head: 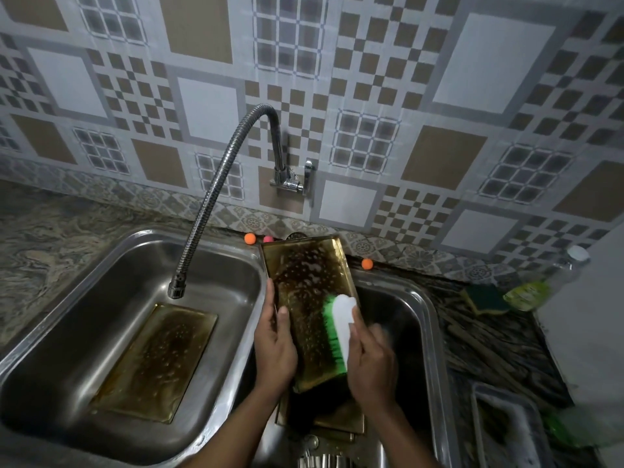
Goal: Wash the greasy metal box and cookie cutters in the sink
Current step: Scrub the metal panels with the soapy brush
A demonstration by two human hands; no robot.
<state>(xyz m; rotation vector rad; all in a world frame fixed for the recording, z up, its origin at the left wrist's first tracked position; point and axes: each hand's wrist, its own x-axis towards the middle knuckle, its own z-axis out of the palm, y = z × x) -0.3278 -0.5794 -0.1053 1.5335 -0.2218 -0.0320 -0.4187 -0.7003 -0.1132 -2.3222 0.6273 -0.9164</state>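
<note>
The metal box (305,282) leans tilted over the right sink basin (429,319), long axis pointing toward the wall (371,79), left hand (275,347) fingers (270,295) grasping its left edge, right hand (373,363) grasping the scrub brush (342,320) against its interior.

Sink basins (101,298) (412,319): we count two.
Greasy metal box pieces (152,359) (304,282) (341,422): we count three.
Small balls (249,238) (267,238) (367,263): three, two orange, one pink.
Scrub brush (342,319): one.
Sponge (486,298): one.
Bottle (547,282): one.
</note>
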